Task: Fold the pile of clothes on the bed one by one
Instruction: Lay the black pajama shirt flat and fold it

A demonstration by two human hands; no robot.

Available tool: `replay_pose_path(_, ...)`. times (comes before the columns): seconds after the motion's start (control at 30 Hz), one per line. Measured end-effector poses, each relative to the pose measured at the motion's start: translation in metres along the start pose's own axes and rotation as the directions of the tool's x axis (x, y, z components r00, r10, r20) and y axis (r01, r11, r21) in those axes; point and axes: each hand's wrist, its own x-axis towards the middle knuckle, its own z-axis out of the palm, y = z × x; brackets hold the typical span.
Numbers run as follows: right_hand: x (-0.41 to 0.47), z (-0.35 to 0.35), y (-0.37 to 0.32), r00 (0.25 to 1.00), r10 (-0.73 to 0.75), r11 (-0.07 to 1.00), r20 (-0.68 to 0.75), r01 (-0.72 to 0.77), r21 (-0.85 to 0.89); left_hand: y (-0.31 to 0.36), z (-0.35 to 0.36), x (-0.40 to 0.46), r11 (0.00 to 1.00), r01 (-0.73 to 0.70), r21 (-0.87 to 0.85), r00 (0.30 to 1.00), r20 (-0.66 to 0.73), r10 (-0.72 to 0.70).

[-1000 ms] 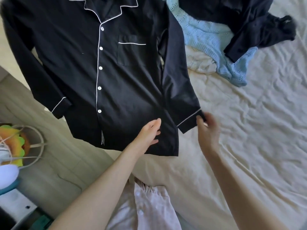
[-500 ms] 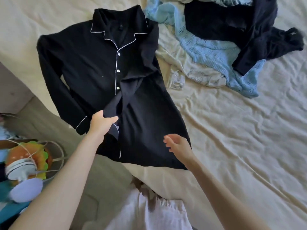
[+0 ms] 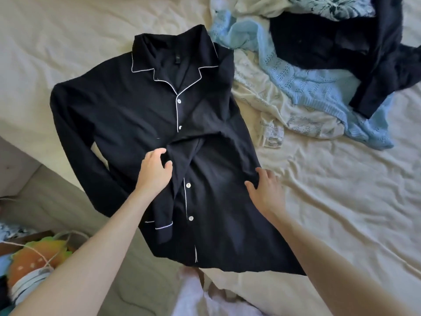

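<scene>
Both hands open, touching black shirt [image 3: 127,115]

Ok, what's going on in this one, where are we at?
A person is folding a black pyjama shirt laid face up on the bed. One sleeve is folded across the front, its white-piped cuff near the hem. The left hand is at that folded sleeve, fingers loosely curled; the right hand rests flat on the shirt's other edge. The other sleeve lies unfolded. A pile of unfolded clothes, light blue, cream and dark, waits beside it.
</scene>
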Motion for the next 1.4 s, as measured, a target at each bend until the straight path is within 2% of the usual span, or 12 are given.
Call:
replay_pose_path(0.2,0.060,0.006,-0.059,0.953,-0.220,0.958,-0.208,0.170,-0.232,0.028,0.000,0.070,0.974,-0.227,-0.006,0.969,0.103,0.226)
replay_pose_path(0.33,0.094,0.003,-0.083,0.906,-0.342,0.915,-0.248,0.261,-0.308,0.042,0.013,0.092,0.967,-0.253,-0.020,0.942,0.225,0.251)
replay_pose_path(0.47,0.110,-0.010,-0.083,0.838,-0.457,0.888,-0.298,0.406,-0.217,0.051,0.031,0.087,0.943,-0.312,-0.115,0.891,0.309,0.333)
replay_pose_path(0.57,0.117,-0.031,-0.058,0.872,-0.306,0.948,-0.383,0.318,-0.035,0.061,0.035,0.087,0.915,-0.348,-0.206,0.881,0.262,0.394)
replay_pose_path(0.67,0.125,-0.056,-0.025,0.939,0.099,0.949,-0.328,0.010,0.315,0.083,0.036,0.107,0.908,-0.366,-0.205,0.914,0.106,0.392)
replay_pose_path(0.7,0.128,-0.063,-0.017,0.928,0.266,0.869,-0.261,-0.114,0.482,0.094,0.037,0.117,0.916,-0.360,-0.179,0.921,0.088,0.379)
replay_pose_path(0.77,0.132,-0.072,-0.007,0.880,0.473,0.552,-0.041,-0.259,0.793,0.121,0.043,0.140,0.953,-0.263,-0.150,0.948,0.145,0.285)
replay_pose_path(0.9,0.137,-0.074,-0.008,0.880,0.356,-0.089,0.314,-0.303,0.949,0.174,0.055,0.180,0.948,0.054,-0.315,0.935,0.350,0.063)
replay_pose_path(1.0,0.145,-0.078,-0.006,0.874,0.262,-0.373,0.409,-0.299,0.878,0.202,0.060,0.197,0.900,0.170,-0.402,0.901,0.433,0.023)
replay_pose_path(1.07,0.151,-0.083,-0.002,0.867,0.279,-0.458,0.414,-0.259,0.850,0.217,0.063,0.204,0.879,0.211,-0.428,0.896,0.445,0.001)
replay_pose_path(1.27,0.166,-0.091,0.003,0.837,0.380,-0.470,0.393,-0.191,0.862,0.250,0.061,0.213,0.884,0.280,-0.374,0.850,0.525,-0.047)
replay_pose_path(1.4,0.177,-0.091,0.005,0.787,0.429,-0.468,0.444,-0.227,0.854,0.273,0.054,0.226,0.781,0.265,-0.565,0.899,0.439,0.012)
